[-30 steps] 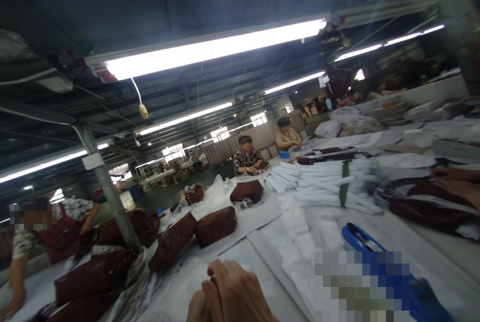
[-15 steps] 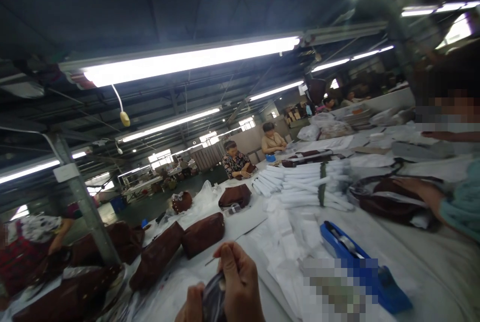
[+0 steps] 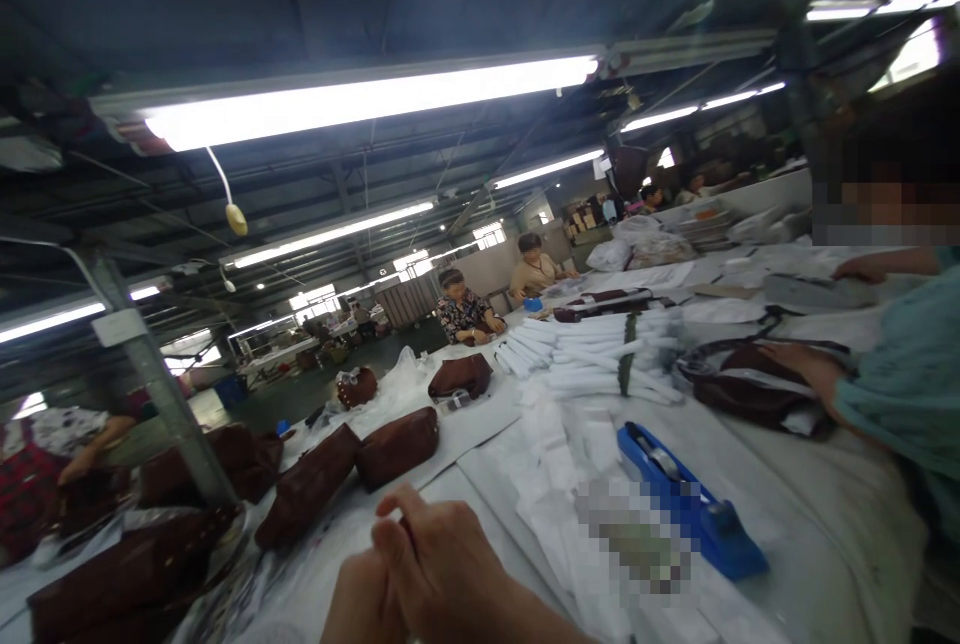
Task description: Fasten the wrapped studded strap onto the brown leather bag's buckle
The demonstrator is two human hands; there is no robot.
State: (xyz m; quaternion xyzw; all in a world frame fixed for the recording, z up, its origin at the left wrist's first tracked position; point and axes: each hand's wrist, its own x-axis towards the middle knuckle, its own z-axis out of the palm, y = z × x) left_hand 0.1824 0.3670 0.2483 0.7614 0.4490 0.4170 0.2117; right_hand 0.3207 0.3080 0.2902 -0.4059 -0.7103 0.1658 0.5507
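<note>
Close together at the bottom centre, my two hands meet above the pale covered table point(image 3: 787, 514). My right hand point(image 3: 450, 559) has its fingers curled over my left hand point(image 3: 360, 594), and a tiny white bit shows by its fingertips. Whatever lies between the hands is too hidden to name. Just beyond them lie two dark brown leather bags, one point(image 3: 397, 446) ahead and the other point(image 3: 309, 486) to the left. A blue tape dispenser point(image 3: 694, 504) is to the right of my hands.
White rolled tubes point(image 3: 577, 354) lie in a bundle mid-table. At right, a person in a teal sleeve point(image 3: 900, 384) touches a brown bag point(image 3: 750, 384). Other people sit across the table and at left. A metal post point(image 3: 165, 394) rises at left among more brown bags.
My right hand has turned and closed over my left. The dark shiny item and thin pointed piece seen between my fingers are now out of sight. The view has shifted slightly.
</note>
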